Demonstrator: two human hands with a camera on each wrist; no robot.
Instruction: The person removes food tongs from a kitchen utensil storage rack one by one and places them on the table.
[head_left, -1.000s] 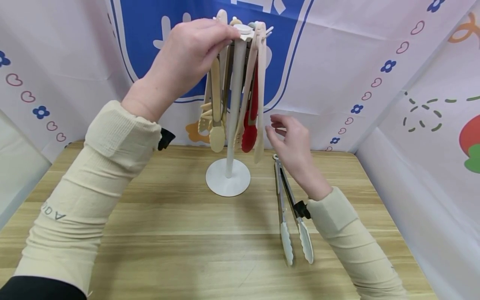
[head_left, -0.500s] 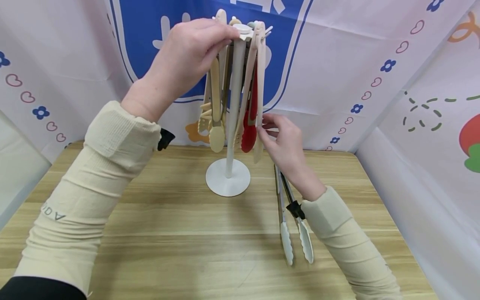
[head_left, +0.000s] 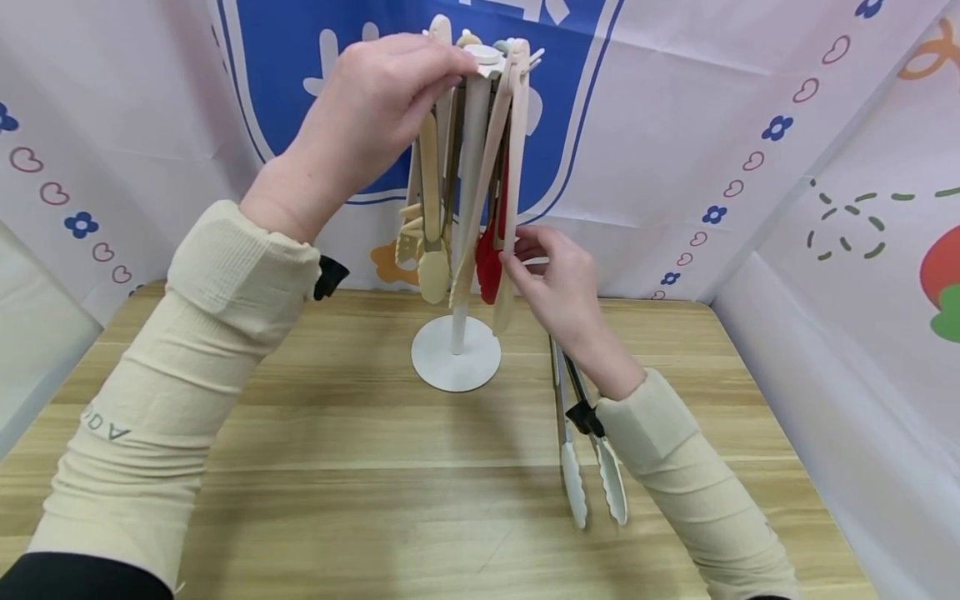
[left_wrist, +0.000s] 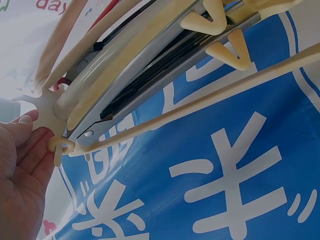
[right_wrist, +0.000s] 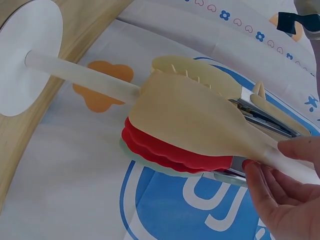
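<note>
My left hand (head_left: 378,96) pinches the edge of the hooked top (left_wrist: 47,107) of a white utensil stand (head_left: 471,179). Low on the stand's right side, my right hand (head_left: 557,279) pinches the neck of a beige utensil with a broad paddle head (right_wrist: 187,115), which hangs from the top. Red scalloped tongs (head_left: 489,267) hang just behind that paddle. On the left of the pole are cream tongs (head_left: 432,271) and a toothed beige utensil (head_left: 409,233). Opened white-tipped tongs (head_left: 574,487) lie on the table, partly hidden by my right wrist.
The stand's round white base (head_left: 456,377) rests on the wood-grain table (head_left: 337,467) near its back edge. A printed cloth (head_left: 637,167) rises close behind the stand, and white cloth sides stand at left and right.
My right hand has moved left, from beside the paddle utensil to pinching it. The lower ends of that utensil and its neighbours have swung left. The left hand stays on the stand's top.
</note>
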